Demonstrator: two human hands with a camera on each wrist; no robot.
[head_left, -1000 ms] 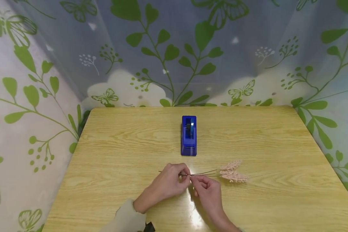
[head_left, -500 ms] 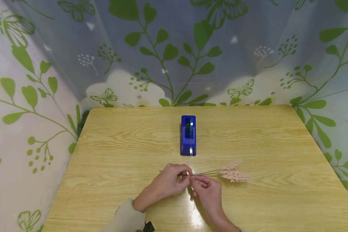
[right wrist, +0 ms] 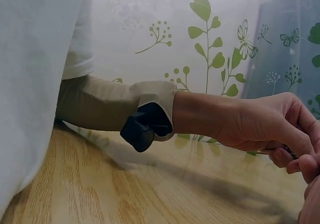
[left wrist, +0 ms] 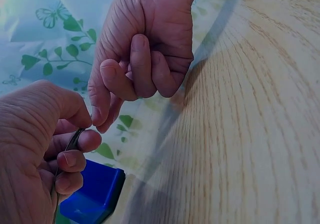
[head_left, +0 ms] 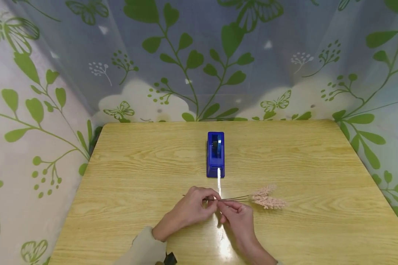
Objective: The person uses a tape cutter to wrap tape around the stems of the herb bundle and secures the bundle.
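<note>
Head view: I take the blue tape dispenser (head_left: 215, 161) as datum. The pink flower sprigs (head_left: 268, 201) lie to its near right, stems (head_left: 233, 198) crosswise to its long axis. A clear tape strip (head_left: 219, 184) runs from its near end, roughly square to the stems. On its near side, I have the left hand (head_left: 197, 204) pinching the stems; the right hand (head_left: 240, 221), nearer the blooms, appears to pinch the strip's end.

Left wrist view: beside the dispenser, left grip curls round stems; I cannot discern the strip.

Right wrist view: dispenser out of frame; right hold cut off, I cannot tell.
</note>
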